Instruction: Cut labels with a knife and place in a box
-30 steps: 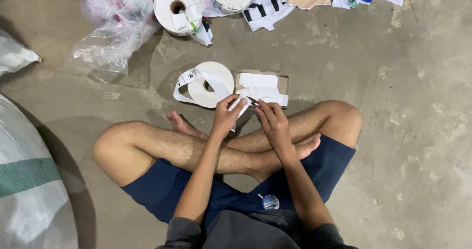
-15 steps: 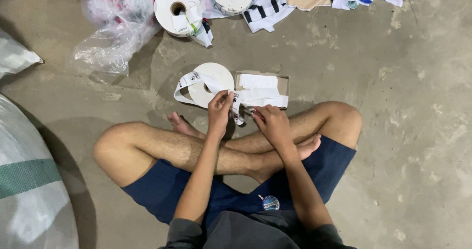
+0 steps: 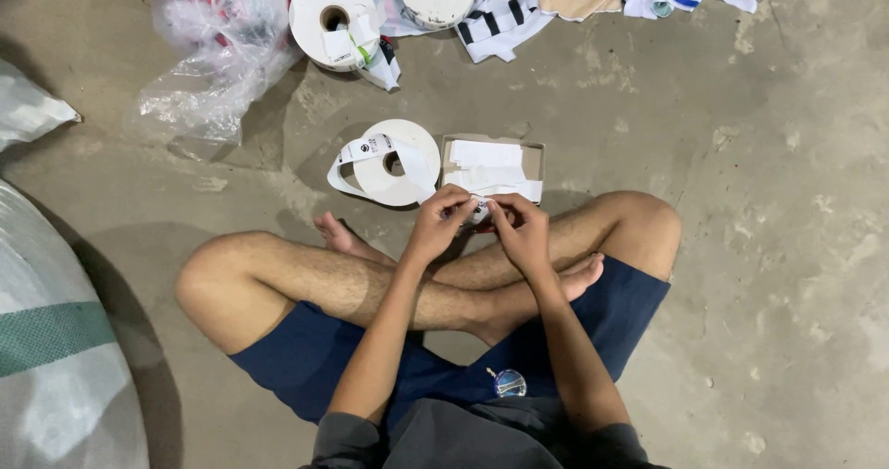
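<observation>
tape [image 3: 478, 212], a short white strip of label ribbon, sits pinched between my two hands just above my crossed shins, right in front of the roll [image 3: 396, 162] and touching distance from the cardboard box [image 3: 535, 147] of cut pieces. my left hand [image 3: 443, 219] and right hand [image 3: 515, 224] are drawn together, fingertips of both clamped on the strip from either end. i judge it very light, thin and limp, a bit slick, so it would flop or slip if gripped loosely; the ends, held flat between thumb and forefinger, look like the place to take it. its long axis seems to run left to right between my hands, though my fingers hide most of it. a loose tail loops off the roll toward me.
</observation>
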